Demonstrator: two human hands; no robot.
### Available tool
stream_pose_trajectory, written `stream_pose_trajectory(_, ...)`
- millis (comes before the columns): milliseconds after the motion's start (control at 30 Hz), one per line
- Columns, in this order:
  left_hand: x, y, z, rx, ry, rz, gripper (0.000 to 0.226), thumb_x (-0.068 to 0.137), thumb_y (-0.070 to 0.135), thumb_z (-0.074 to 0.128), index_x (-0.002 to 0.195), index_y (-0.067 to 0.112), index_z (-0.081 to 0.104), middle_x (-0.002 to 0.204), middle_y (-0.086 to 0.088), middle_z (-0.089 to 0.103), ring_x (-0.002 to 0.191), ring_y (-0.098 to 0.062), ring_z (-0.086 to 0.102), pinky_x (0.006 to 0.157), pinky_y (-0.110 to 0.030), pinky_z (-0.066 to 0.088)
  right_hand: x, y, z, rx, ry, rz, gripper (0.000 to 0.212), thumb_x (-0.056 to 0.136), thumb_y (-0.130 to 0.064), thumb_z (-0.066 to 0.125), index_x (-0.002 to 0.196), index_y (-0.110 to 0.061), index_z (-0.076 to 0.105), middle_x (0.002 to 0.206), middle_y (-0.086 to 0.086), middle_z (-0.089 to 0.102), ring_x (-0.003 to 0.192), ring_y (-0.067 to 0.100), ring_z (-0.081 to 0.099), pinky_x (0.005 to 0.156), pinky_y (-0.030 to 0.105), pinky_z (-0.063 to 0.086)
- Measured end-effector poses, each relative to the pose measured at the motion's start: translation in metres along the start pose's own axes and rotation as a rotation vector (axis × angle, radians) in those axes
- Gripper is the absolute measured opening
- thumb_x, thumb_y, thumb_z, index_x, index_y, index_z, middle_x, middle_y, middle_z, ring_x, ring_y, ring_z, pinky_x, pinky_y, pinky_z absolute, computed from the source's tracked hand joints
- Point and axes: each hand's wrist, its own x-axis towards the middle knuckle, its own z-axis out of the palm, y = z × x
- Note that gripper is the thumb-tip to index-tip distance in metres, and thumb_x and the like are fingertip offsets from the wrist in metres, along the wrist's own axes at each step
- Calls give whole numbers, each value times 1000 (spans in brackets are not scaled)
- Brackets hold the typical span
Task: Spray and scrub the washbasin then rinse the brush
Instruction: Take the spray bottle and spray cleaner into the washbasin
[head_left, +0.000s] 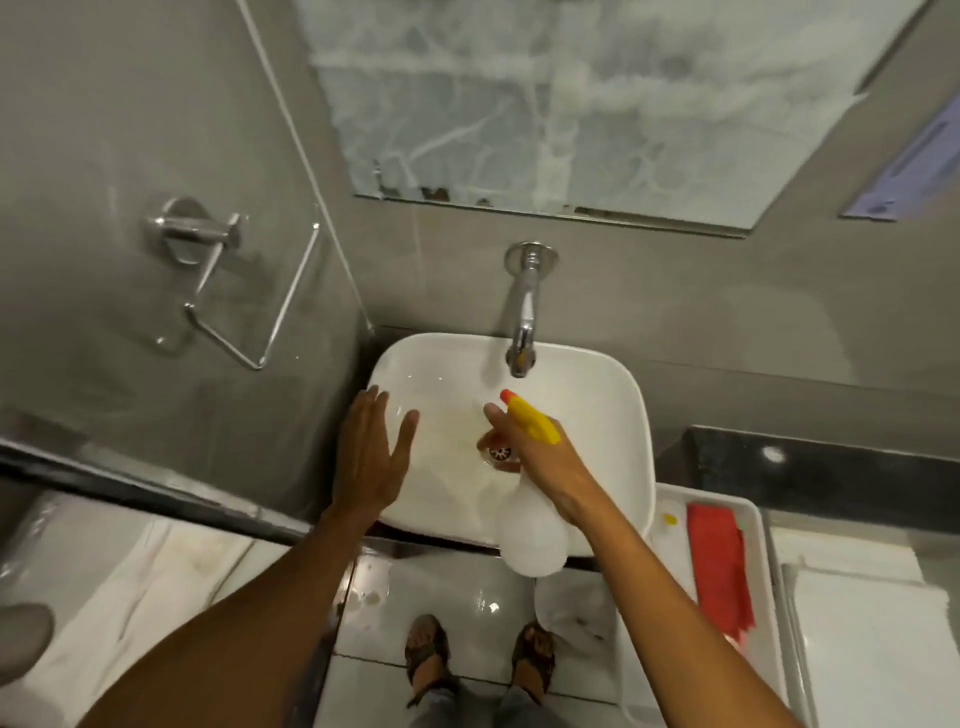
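Observation:
A white square washbasin (613, 415) sits below a chrome wall tap (523, 322), with a round metal drain (500, 453) in its bowl. My right hand (540, 457) grips a white spray bottle (532, 535) with a yellow trigger head and orange nozzle (530, 418), held over the bowl with the nozzle aimed at the back of the basin. My left hand (371, 457) hovers flat, fingers spread, over the basin's left rim and holds nothing. No brush shows in this view.
A white tray (763, 525) to the right of the basin holds a red cloth (719, 566). A dark countertop (831, 467) runs behind it. A chrome paper holder (223, 270) hangs on the left wall, a smeared mirror (597, 104) above the tap. My sandalled feet stand on the tiled floor below.

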Motion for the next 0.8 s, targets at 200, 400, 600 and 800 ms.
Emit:
stream_pose_trajectory(200,2,-31,8,-228,4,-223,78,107,66,33,163,13,38,165,-14,46,149,-34,48,124,-56,41,39,-11,44,-362,-128,142,59,87,-86,41,77,-37,72,80,-6,82,88,10,73,101,35,51)
stream_pose_trajectory(400,4,-25,21,-353,151,-352,59,115,45,38,160,7,46,162,-15,52,150,-33,49,126,-50,39,58,5,56,-649,-164,146,62,87,-82,47,69,-28,74,71,1,78,80,20,75,103,44,53)
stream_pose_trajectory(600,4,-28,25,-325,160,-338,63,112,49,37,156,7,52,157,-14,58,145,-31,56,122,-42,44,68,6,47,-526,-268,245,58,100,-55,61,95,0,79,83,10,83,78,27,80,86,38,65)
stream_pose_trajectory(800,5,-32,28,-284,165,-305,66,110,54,35,154,9,54,154,-12,60,143,-30,57,114,-28,38,81,6,22,-434,4,278,47,99,-49,63,91,-4,74,67,7,76,55,20,71,70,27,61)
